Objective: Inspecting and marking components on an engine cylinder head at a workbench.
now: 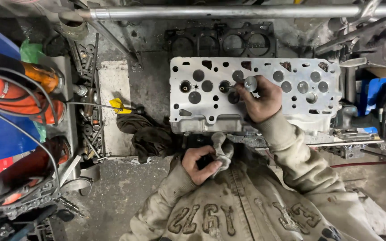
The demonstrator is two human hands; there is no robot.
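We note a grey metal cylinder head (pixel 255 91) lying flat on the dark table (pixel 150 76), its drilled face up, just past centre toward 1 o'clock. The right hand (pixel 261 100) rests on that face near its middle, fingers (pixel 246 94) closed around an engine valve (pixel 246 84); the valve's round disc sits at the fingertips and its thin stem points toward 9 o'clock, ending at one of the round holes. Whether the stem has entered the hole we cannot tell from this view.

The left hand (pixel 199 163) sits at 6 o'clock of the head, close to the person's chest, fingers curled tight on a grey rag (pixel 222 149) that rises to just touch the near edge of the head.

A dark crumpled cloth (pixel 146 134) lies at 9 o'clock of the left hand, beside the head's left end. A black head gasket (pixel 222 42) lies at 12 o'clock behind the head. At far 9 o'clock we record an orange power tool (pixel 23 91) with black cables, and a tray of loose tools (pixel 88 80) beside it.
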